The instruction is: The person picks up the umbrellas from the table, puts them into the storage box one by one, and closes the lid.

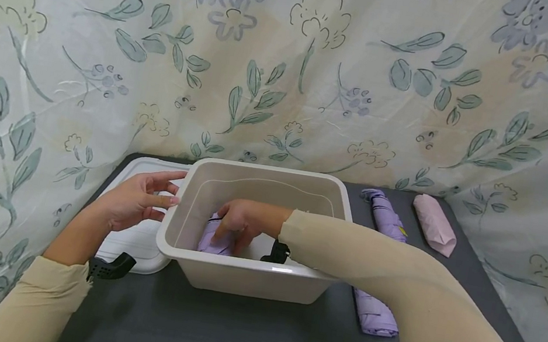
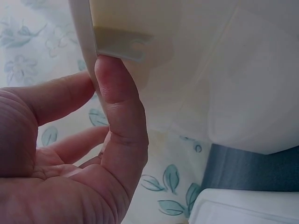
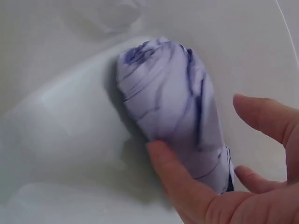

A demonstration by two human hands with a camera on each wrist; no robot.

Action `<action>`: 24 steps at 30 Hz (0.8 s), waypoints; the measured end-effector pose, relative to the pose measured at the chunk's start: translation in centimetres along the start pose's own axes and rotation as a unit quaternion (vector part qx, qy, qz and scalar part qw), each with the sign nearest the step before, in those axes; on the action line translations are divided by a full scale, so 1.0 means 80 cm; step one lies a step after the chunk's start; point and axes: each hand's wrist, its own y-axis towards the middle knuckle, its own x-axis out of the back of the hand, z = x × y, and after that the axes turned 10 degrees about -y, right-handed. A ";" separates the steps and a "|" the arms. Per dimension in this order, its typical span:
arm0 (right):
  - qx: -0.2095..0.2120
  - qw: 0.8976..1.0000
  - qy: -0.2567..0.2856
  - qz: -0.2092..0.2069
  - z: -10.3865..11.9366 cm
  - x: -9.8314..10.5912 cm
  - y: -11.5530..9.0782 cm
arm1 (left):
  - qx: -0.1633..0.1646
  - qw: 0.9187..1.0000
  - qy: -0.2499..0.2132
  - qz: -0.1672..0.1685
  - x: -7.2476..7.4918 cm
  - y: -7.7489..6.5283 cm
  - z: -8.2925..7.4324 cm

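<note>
A beige plastic bin [image 1: 257, 281] stands on the dark table. At its left rim is my left hand [image 1: 139, 201], thumb and fingers to either side of the edge; the left wrist view shows a fingertip [image 2: 114, 74] just under the lip. My right hand [image 1: 245, 223] reaches down inside the bin. There a rolled lilac fabric bundle [image 3: 163, 93] with dark trim lies on the bottom by the wall. One finger [image 3: 163, 154] touches the bundle's side, while the others are spread on its far side, the upper one standing off it.
A white lid [image 1: 135, 245] lies left of the bin, partly behind it. To the right are lilac rolled fabric [image 1: 375, 313], partly hidden by the right forearm, and a pink roll [image 1: 433, 224]. A floral curtain [image 1: 288, 78] hangs behind the table [image 1: 228, 335].
</note>
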 end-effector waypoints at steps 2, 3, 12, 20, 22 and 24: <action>-0.002 1.000 0.004 0.004 0.000 0.000 0.000 | 0.001 1.000 0.000 0.001 0.000 0.000 0.000; -0.001 1.000 0.005 0.006 0.000 0.000 0.000 | 0.001 1.000 0.000 0.001 0.000 0.000 0.000; 0.019 0.999 0.017 0.027 -0.001 -0.001 0.004 | 0.001 1.000 0.003 0.002 -0.002 -0.002 -0.003; 0.022 0.999 0.008 0.043 0.000 0.001 0.001 | 0.005 1.000 0.004 -0.004 -0.001 0.000 0.001; 0.022 0.999 0.005 0.044 0.001 0.002 -0.003 | 0.003 1.000 0.004 -0.003 0.000 0.000 0.002; 0.022 0.999 0.006 0.044 0.002 0.005 -0.007 | 0.002 1.000 0.004 -0.002 0.000 0.000 0.003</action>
